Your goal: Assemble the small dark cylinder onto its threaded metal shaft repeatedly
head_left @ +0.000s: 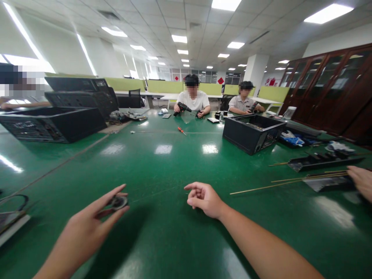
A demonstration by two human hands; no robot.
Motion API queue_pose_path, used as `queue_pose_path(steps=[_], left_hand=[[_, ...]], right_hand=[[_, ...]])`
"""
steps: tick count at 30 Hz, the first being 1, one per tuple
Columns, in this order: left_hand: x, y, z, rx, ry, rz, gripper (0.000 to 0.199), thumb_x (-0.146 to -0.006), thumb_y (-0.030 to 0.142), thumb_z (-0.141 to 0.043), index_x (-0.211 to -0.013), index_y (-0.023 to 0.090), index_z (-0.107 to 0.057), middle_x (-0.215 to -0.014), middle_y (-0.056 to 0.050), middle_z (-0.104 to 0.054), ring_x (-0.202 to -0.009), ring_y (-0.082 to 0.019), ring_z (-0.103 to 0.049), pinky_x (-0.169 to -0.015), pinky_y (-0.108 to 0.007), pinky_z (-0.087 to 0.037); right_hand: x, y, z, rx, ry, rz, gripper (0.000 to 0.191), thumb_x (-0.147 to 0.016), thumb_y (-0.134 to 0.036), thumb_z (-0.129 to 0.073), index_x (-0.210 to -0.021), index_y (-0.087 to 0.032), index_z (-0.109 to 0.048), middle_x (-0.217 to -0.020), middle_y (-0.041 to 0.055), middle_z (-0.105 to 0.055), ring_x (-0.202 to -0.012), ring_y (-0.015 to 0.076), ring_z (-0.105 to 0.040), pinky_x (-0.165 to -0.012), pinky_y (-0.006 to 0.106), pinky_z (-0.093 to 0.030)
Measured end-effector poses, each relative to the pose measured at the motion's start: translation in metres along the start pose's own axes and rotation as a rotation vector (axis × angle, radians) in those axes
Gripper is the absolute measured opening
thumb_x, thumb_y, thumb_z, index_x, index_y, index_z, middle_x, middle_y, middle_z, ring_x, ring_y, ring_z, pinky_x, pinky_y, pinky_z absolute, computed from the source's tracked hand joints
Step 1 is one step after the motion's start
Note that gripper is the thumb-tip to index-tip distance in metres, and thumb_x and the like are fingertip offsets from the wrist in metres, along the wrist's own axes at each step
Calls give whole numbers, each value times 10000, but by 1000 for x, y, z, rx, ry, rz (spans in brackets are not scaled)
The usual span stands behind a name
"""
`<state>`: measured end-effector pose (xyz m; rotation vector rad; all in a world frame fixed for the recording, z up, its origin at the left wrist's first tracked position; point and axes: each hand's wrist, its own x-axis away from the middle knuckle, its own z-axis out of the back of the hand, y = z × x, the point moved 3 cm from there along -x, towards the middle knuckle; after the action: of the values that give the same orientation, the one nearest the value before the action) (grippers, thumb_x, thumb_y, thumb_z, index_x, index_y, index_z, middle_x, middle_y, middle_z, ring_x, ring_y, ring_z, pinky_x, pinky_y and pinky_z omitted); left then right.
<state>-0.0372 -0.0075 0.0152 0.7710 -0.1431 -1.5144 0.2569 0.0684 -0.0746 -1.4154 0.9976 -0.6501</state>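
My left hand (87, 224) reaches over the green table (162, 174) at the lower left and pinches a small round dark metal part (119, 202) between its fingertips. My right hand (205, 199) hovers near the middle of the table, fingers loosely curled, holding nothing. The two hands are roughly a hand's width apart.
A black computer case (250, 132) stands at the right, with black panels (322, 161) and thin brass rods (290, 182) beyond it. Another person's hand (362, 181) enters at the right edge. Stacked black cases (58, 116) fill the left. Two people sit across; an orange screwdriver (181, 131) lies mid-table.
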Motion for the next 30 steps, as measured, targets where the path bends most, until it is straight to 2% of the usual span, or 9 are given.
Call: queue_pose_path(steps=[2,5,7,10,14,17,21,26,30], left_hand=[[-20,20,-31,144,-138,-55,637,-727,608,-693,-1262,296,-546,-1045,31,-732,-922,-219,-707,-913,-391,-559],[-41,54,-77,300,-226,-169,421,-728,427,-729,-1081,229,-615,-997,-19,-729,-923,-211,-697,-879,-341,-566],[-46,69,-102,291,-247,-242,264,-745,318,-703,-984,218,-655,-954,-27,-720,-888,-204,-687,-830,-328,-563],[-44,76,-124,271,-203,-373,218,-756,238,-680,-973,228,-683,-955,-33,-707,-902,-199,-663,-818,-327,-539],[-35,72,-132,309,-233,-470,220,-794,220,-665,-1013,239,-676,-1007,-39,-702,-945,-187,-650,-863,-322,-520],[-34,68,-135,323,-259,-436,256,-793,198,-656,-1046,237,-667,-1031,-46,-704,-952,-191,-654,-861,-320,-523],[-35,63,-140,312,-237,-356,338,-761,186,-681,-1095,236,-651,-1040,-40,-712,-940,-200,-665,-868,-330,-528],[-35,62,-140,280,-209,-340,221,-756,171,-677,-968,232,-668,-939,-15,-714,-862,-185,-665,-806,-302,-519],[-34,62,-138,293,-209,-341,181,-768,177,-673,-942,225,-672,-913,-13,-707,-853,-174,-657,-790,-286,-503]], right_hand=[[0,-1,1,129,52,36,448,-734,-225,-731,-1159,-160,-607,-771,-7,-634,-575,90,-517,-559,238,-415],[0,-3,5,279,135,85,484,-746,-184,-694,-1212,-193,-566,-861,0,-628,-576,77,-506,-578,236,-424],[0,-4,8,334,179,98,514,-736,-157,-680,-1228,-211,-539,-925,6,-615,-572,72,-515,-580,236,-428],[-1,-2,10,380,192,86,539,-720,-84,-617,-1229,-227,-518,-989,13,-599,-595,78,-527,-597,239,-436],[0,-1,10,437,172,92,551,-699,-32,-563,-1208,-239,-526,-988,13,-604,-635,102,-525,-619,252,-438],[0,0,8,488,166,95,516,-692,-47,-589,-1166,-246,-541,-980,14,-615,-659,123,-544,-631,266,-436],[-5,3,8,496,211,98,404,-701,-64,-588,-1070,-227,-555,-879,3,-614,-640,125,-545,-600,254,-414],[-8,7,11,493,212,65,362,-702,-71,-596,-1033,-219,-586,-877,9,-625,-629,124,-536,-578,252,-399],[-6,4,10,559,194,57,300,-704,-80,-624,-967,-220,-653,-828,2,-623,-638,137,-524,-596,269,-404]])
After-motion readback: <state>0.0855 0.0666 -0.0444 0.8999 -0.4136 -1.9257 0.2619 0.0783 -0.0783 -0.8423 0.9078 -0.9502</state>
